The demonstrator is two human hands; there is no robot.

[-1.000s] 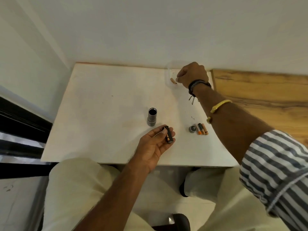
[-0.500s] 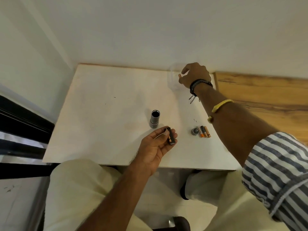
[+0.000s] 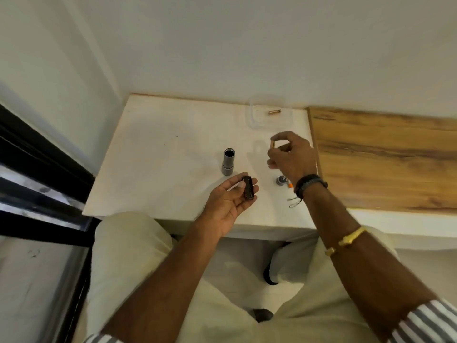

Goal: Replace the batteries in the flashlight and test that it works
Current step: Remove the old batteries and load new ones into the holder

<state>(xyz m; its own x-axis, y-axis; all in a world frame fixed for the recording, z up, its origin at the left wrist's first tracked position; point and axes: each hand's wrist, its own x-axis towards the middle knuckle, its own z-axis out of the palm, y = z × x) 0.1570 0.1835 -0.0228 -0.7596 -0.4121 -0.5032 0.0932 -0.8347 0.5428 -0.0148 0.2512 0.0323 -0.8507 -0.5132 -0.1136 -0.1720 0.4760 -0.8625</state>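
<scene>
The grey flashlight body point(image 3: 228, 161) stands upright on the white table point(image 3: 160, 157), its open end up. My left hand point(image 3: 228, 201) holds the black battery holder point(image 3: 248, 191) between thumb and fingers, just in front of the flashlight. My right hand point(image 3: 290, 155) hovers over the table to the right and pinches a gold battery point(image 3: 272, 144) in its fingertips. The round tail cap point(image 3: 281, 180) lies under my right wrist, with an orange battery end point(image 3: 290, 185) peeking out beside it; the rest there is hidden.
A clear plastic container point(image 3: 249, 115) stands at the table's back edge with one gold battery point(image 3: 275, 111) in it. A wooden surface point(image 3: 383, 157) adjoins the table on the right. Walls close off the back and left. My knees sit under the front edge.
My right hand has come back from the clear container toward me, now pinching a gold battery. My left hand still holds the black holder in about the same place.
</scene>
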